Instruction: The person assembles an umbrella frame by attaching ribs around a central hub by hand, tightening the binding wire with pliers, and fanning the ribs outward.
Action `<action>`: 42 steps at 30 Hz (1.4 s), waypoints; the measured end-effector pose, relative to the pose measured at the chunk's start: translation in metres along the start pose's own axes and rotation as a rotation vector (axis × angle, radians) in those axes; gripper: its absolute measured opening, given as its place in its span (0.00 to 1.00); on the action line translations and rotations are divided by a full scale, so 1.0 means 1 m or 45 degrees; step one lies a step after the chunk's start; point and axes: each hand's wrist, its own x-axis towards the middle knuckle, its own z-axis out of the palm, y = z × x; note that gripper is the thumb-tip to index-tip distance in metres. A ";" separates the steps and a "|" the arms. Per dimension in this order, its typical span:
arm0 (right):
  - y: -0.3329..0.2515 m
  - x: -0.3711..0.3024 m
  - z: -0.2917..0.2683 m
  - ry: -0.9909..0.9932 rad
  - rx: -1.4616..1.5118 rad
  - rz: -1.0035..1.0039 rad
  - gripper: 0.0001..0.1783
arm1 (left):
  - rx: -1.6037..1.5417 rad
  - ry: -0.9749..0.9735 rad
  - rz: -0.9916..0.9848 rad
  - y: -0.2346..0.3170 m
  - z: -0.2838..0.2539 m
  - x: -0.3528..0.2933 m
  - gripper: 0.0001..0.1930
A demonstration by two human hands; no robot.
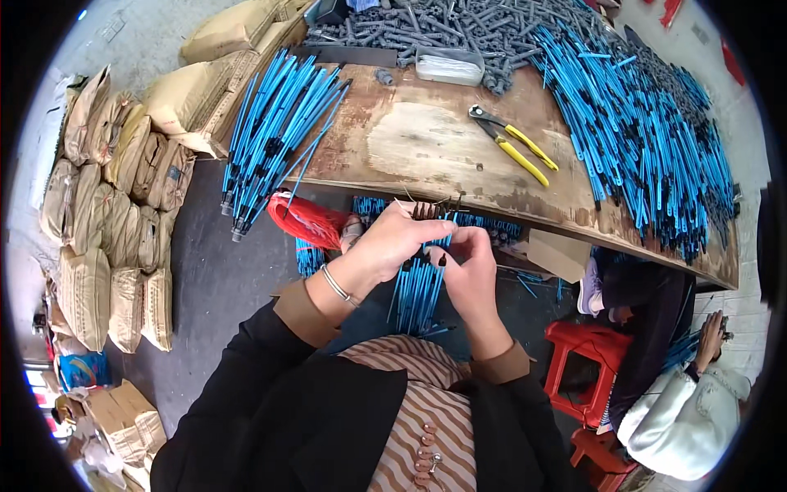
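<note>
Handling blue strips: light, springy, slick

Head view: a bunch of blue strips [416,297] is being held in front of the bench [418,135], just off its near edge. The bunch is being clasped by the left hand [398,239] and pinched by the right hand [472,272]; exact fingertip contact is being hidden by the knuckles.

Handling, judged by look: each strip is being rated light, thin, fairly stiff lengthwise, bendy sideways, smooth enough to slide on its neighbours. Low breakage risk. Best hold is being judged as round the whole bunch, near one end, so none slip out.

Count: two own hands, one pair of yellow-handled pliers [523,162], one clear tub [449,67], one left bunch [279,123], one right heap [631,139], one co-worker [689,418]. Strips and grey plugs [443,25] aren't being counted: too much overlap.
</note>
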 end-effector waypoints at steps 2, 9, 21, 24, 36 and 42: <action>-0.008 0.000 0.001 -0.103 0.137 0.058 0.10 | -0.006 -0.019 -0.039 0.003 0.001 -0.003 0.10; -0.005 0.014 0.006 -0.342 0.745 0.340 0.12 | 0.082 -0.124 -0.084 0.004 -0.005 0.002 0.14; -0.012 0.023 -0.004 -0.476 0.387 0.275 0.08 | 0.266 0.185 0.262 -0.009 0.015 -0.023 0.32; -0.013 0.019 0.003 -0.310 0.291 0.131 0.08 | 0.220 0.352 0.630 -0.045 0.008 -0.031 0.30; -0.015 0.011 -0.001 -0.333 0.398 0.273 0.10 | 1.189 0.433 0.885 -0.054 0.013 -0.074 0.15; -0.021 0.007 0.002 -0.356 0.529 0.290 0.11 | 1.191 0.236 0.802 -0.043 0.024 -0.092 0.15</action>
